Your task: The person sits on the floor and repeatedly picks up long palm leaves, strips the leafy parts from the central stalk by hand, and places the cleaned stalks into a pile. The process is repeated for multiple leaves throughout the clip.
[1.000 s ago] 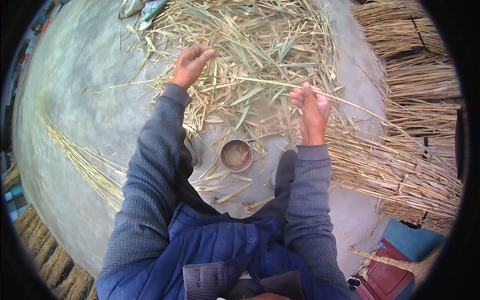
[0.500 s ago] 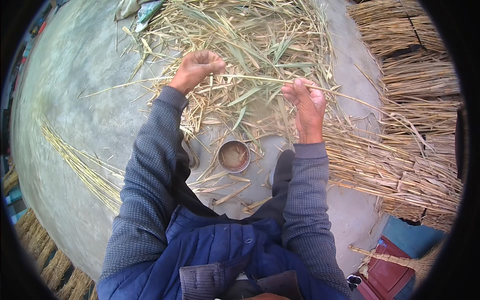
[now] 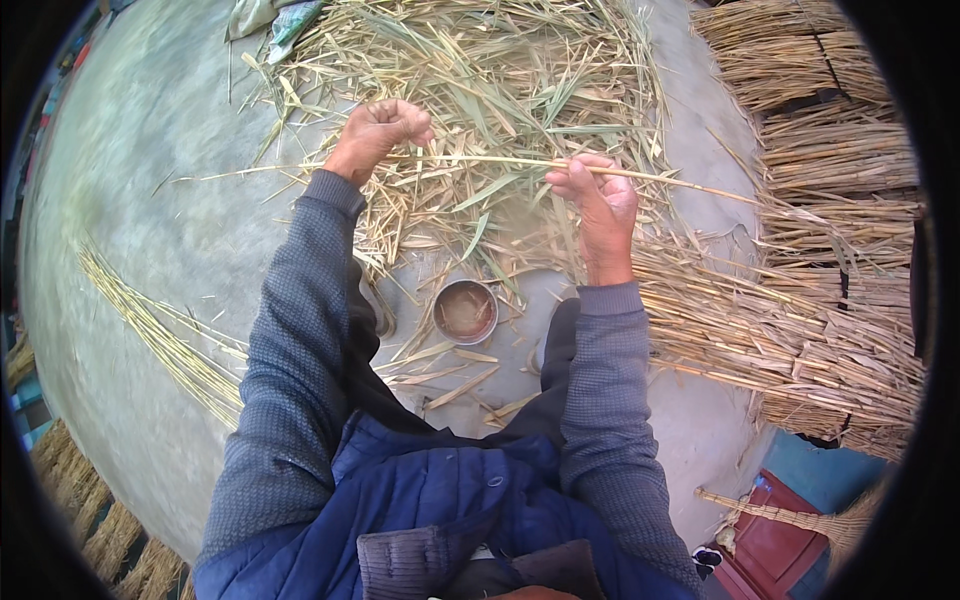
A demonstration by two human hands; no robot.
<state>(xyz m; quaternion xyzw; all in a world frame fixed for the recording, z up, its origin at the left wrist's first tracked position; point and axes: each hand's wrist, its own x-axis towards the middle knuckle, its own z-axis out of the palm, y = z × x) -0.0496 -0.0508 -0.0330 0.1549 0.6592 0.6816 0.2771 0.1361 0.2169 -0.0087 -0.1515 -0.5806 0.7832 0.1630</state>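
Observation:
A long thin reed stalk (image 3: 490, 159) stretches crosswise in front of me, over a heap of dry husks. My left hand (image 3: 378, 138) is closed round it, fingers curled, and the thin end runs out leftward past the wrist. My right hand (image 3: 600, 208) pinches the stalk between thumb and fingers, palm turned up. From there the stalk continues to the right, where its end is hard to tell from the reeds behind. The loose strips and husks (image 3: 480, 80) below are straw-coloured and partly green.
Between my feet stands a round metal bowl (image 3: 437, 322) with brownish contents. A reed bundle (image 3: 790, 330) lies at the right, beside stacked bundles (image 3: 840, 150). Pale bare stalks (image 3: 165, 335) lie on the concrete floor (image 3: 130, 190) at left. A broom (image 3: 770, 515) rests near a red object (image 3: 775, 560).
Both hands have shifted slightly to the left, still gripping the stalk. The stalk's right part has moved left with them.

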